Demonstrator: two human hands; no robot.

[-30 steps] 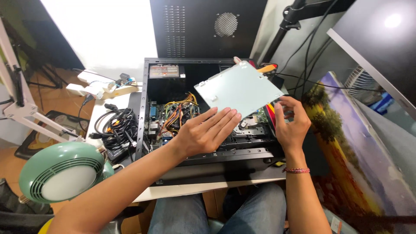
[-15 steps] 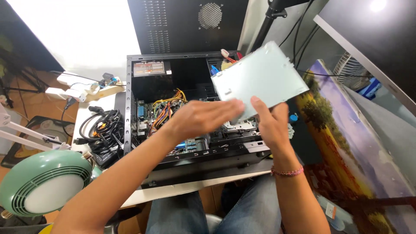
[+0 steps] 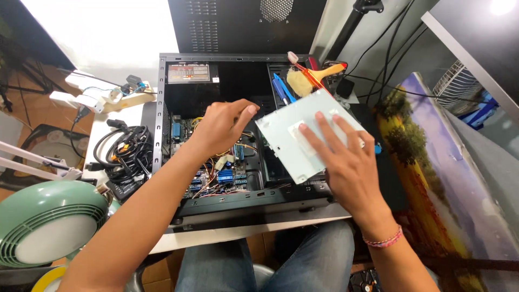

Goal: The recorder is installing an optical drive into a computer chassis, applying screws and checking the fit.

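An open black computer case (image 3: 162, 108) lies on its side on the white desk (image 3: 116, 116), its circuit board and coloured wires exposed; a green round fan (image 3: 46, 227) stands at the near left, and a bundle of black cables (image 3: 124, 151) lies just beside the case's left wall; over the case's right half sits a pale grey metal plate (image 3: 281, 138), tilted, its long axis running from near left to far right, its far corner pointing toward a wooden-handled brush (image 3: 311, 78); the right hand (image 3: 346, 162) lies flat on the plate, fingers spread apart; the left hand (image 3: 219, 127) hovers loosely curled over the board, holding nothing, fingertips near the plate's left edge.
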